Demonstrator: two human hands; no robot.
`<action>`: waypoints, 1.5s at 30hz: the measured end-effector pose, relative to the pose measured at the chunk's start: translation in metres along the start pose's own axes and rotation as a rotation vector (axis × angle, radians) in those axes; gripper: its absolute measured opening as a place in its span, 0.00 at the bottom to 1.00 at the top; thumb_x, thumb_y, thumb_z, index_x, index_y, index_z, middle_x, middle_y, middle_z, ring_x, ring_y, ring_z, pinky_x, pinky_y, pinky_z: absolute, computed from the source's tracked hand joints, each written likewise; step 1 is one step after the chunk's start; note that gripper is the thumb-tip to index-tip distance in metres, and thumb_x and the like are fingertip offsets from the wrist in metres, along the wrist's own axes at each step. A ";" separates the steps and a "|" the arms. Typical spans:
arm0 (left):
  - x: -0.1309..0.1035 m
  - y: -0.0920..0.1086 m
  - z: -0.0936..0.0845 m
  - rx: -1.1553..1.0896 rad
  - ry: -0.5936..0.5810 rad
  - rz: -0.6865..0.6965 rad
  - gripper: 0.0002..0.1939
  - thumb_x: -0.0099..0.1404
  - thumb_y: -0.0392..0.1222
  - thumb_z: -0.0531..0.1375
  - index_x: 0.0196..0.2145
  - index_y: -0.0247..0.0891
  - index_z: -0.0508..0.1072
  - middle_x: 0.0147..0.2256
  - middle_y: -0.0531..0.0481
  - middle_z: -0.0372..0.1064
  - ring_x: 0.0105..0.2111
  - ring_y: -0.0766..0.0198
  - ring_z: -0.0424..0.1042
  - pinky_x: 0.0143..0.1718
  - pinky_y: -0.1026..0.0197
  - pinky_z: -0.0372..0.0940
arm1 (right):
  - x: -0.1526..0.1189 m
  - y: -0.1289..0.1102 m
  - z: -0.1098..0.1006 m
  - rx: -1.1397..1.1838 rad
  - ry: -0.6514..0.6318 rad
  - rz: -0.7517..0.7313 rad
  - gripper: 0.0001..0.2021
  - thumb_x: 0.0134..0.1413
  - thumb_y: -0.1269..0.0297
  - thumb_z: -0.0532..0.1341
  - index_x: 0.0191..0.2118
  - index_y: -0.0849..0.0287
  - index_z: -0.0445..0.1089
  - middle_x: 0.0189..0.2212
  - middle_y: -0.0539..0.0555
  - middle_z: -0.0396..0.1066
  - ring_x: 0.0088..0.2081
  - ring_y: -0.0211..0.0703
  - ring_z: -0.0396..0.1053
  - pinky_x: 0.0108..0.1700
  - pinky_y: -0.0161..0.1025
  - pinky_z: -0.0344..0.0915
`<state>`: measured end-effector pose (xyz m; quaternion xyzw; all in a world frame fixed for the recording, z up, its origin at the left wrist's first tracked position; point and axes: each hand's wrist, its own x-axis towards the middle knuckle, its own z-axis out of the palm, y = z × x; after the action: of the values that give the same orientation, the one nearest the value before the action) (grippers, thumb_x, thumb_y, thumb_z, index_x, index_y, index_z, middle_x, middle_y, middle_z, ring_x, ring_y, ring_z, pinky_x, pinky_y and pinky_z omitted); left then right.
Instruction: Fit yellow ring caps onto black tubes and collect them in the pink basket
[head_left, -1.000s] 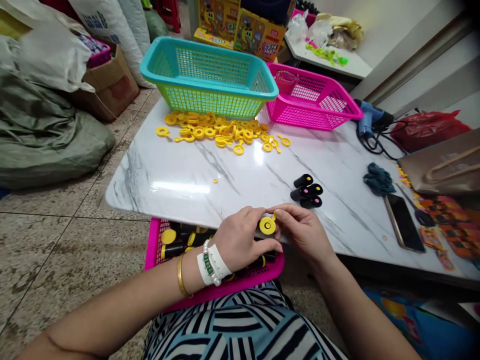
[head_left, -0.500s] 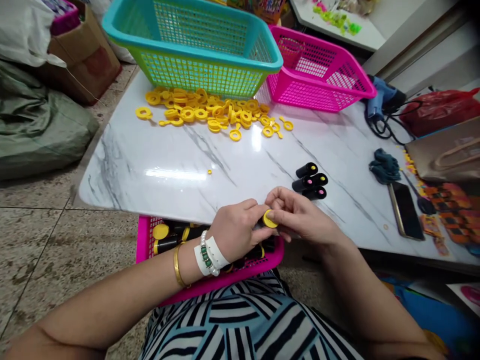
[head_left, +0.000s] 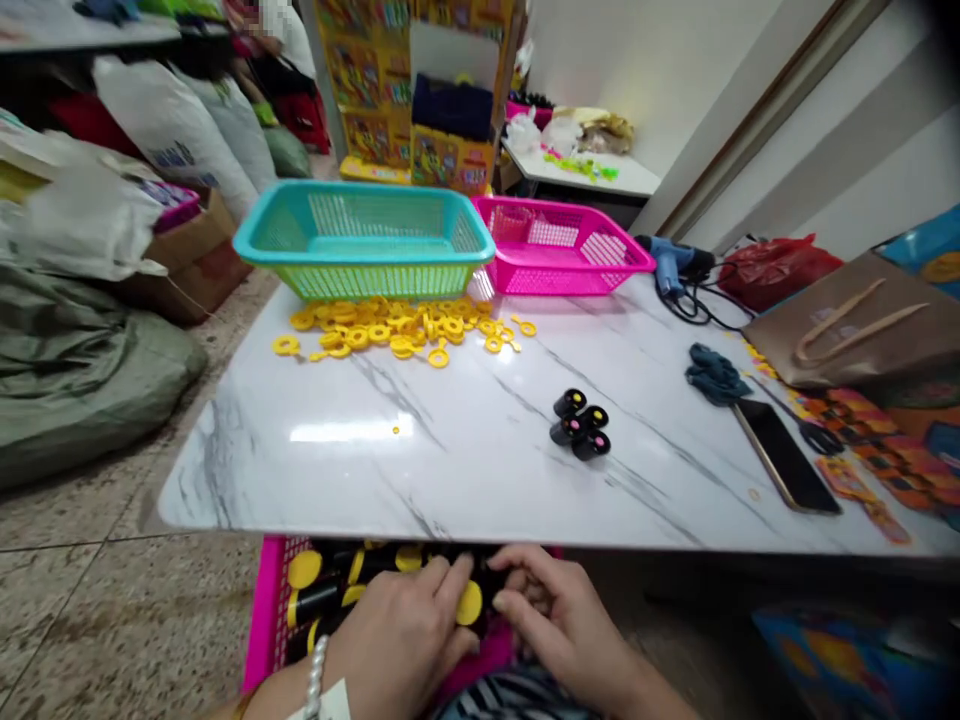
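Observation:
Over the pink basket (head_left: 259, 620) at the table's front edge, my left hand (head_left: 409, 625) is closed around a black tube with a yellow cap (head_left: 469, 603). My right hand (head_left: 559, 610) is just right of that cap, its fingers curled and thumb bent in; whatever they pinch is dark and cannot be made out. More black tubes with yellow caps (head_left: 305, 570) lie in the basket under and beside my left hand. Several short black cylinders (head_left: 590, 444) with yellow or pink centres stand together on the table.
Yellow ring pieces with tabs (head_left: 379, 333) are heaped before a turquoise-and-green basket (head_left: 367, 255). A second pink basket (head_left: 570, 280) stands beside it. To the right are a blue heat gun (head_left: 671, 265), dark cloth (head_left: 716, 373), a phone (head_left: 784, 455), scissors (head_left: 817, 436) and a paper bag (head_left: 847, 330).
Both hands have lowered from the table edge to the basket, with the yellow-capped tube in the left. My right thumb has come off the cap. The view has tilted up.

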<state>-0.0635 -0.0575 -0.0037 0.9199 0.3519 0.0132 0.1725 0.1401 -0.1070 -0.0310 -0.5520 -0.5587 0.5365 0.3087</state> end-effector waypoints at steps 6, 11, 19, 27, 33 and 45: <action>0.071 -0.070 -0.059 0.097 0.491 -0.092 0.15 0.69 0.48 0.54 0.48 0.39 0.71 0.40 0.45 0.72 0.34 0.59 0.74 0.33 0.60 0.68 | 0.009 0.017 -0.004 0.046 0.087 -0.002 0.18 0.63 0.50 0.53 0.38 0.61 0.69 0.20 0.49 0.64 0.18 0.36 0.63 0.21 0.32 0.61; 0.139 -0.127 -0.075 0.247 0.391 -0.218 0.10 0.65 0.43 0.58 0.41 0.38 0.76 0.44 0.44 0.71 0.37 0.57 0.73 0.33 0.59 0.66 | 0.007 0.007 0.000 -0.030 0.088 -0.042 0.16 0.63 0.54 0.55 0.37 0.61 0.72 0.22 0.51 0.68 0.21 0.37 0.66 0.23 0.31 0.63; 0.101 -0.047 -0.054 -0.481 0.411 -0.032 0.07 0.64 0.40 0.57 0.31 0.34 0.73 0.40 0.45 0.68 0.34 0.64 0.68 0.38 0.60 0.65 | -0.006 0.002 -0.025 0.312 0.291 0.012 0.09 0.62 0.60 0.60 0.45 0.56 0.71 0.29 0.52 0.73 0.24 0.37 0.70 0.25 0.32 0.68; 0.088 0.028 -0.026 -1.332 -0.133 -0.129 0.10 0.64 0.45 0.59 0.31 0.35 0.70 0.24 0.53 0.68 0.24 0.69 0.65 0.27 0.65 0.61 | -0.005 -0.002 -0.041 0.679 0.299 -0.142 0.04 0.60 0.66 0.63 0.39 0.57 0.75 0.28 0.50 0.71 0.23 0.32 0.69 0.25 0.30 0.68; 0.147 0.015 -0.028 -0.651 0.372 -0.115 0.16 0.56 0.40 0.67 0.40 0.34 0.71 0.37 0.49 0.69 0.29 0.67 0.66 0.37 0.60 0.65 | -0.005 -0.006 -0.069 0.573 0.402 -0.193 0.09 0.62 0.68 0.61 0.46 0.55 0.76 0.28 0.50 0.69 0.26 0.32 0.68 0.28 0.29 0.67; 0.125 -0.005 -0.022 -0.420 0.381 0.049 0.10 0.56 0.35 0.63 0.38 0.36 0.70 0.36 0.49 0.69 0.36 0.61 0.68 0.41 0.57 0.65 | -0.010 -0.010 -0.064 0.495 0.451 -0.041 0.15 0.52 0.68 0.69 0.47 0.52 0.75 0.30 0.49 0.72 0.25 0.35 0.73 0.29 0.33 0.72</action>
<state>0.0239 0.0342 0.0027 0.8533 0.3450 0.2624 0.2897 0.1990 -0.0982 -0.0042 -0.5539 -0.3401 0.5139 0.5598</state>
